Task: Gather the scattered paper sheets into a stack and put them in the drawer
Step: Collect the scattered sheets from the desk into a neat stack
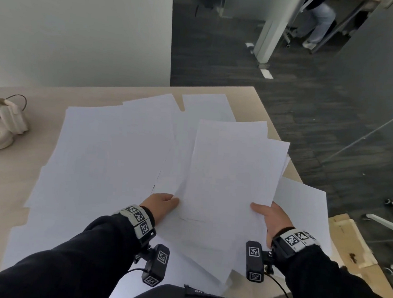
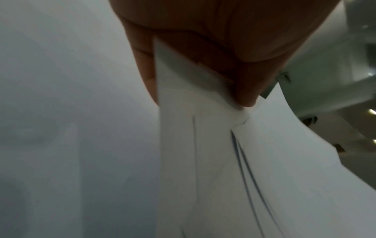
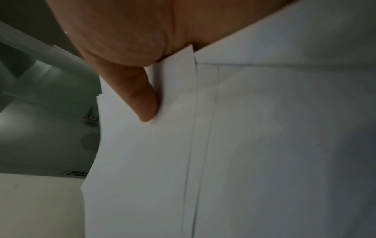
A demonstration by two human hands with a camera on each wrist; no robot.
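Several white paper sheets (image 1: 112, 147) lie overlapping across the wooden table (image 1: 5, 170). A loose bundle of sheets (image 1: 228, 174) is held up on the right between both hands. My left hand (image 1: 163, 204) pinches its left near edge, thumb on top, and the left wrist view shows the thumb (image 2: 246, 90) pressing the paper (image 2: 203, 145). My right hand (image 1: 270, 214) grips the right near corner, and its thumb (image 3: 142, 103) lies on the sheets (image 3: 264, 145) in the right wrist view. One sheet (image 1: 303, 209) hangs over the table's right edge. No drawer is in view.
Cream headphones (image 1: 1, 126) with a cable sit at the table's left. A light wooden board (image 1: 352, 241) lies at the lower right. Dark carpet (image 1: 310, 110) spreads beyond the table, with white chair legs (image 1: 392, 223) and a seated person (image 1: 316, 24) far back.
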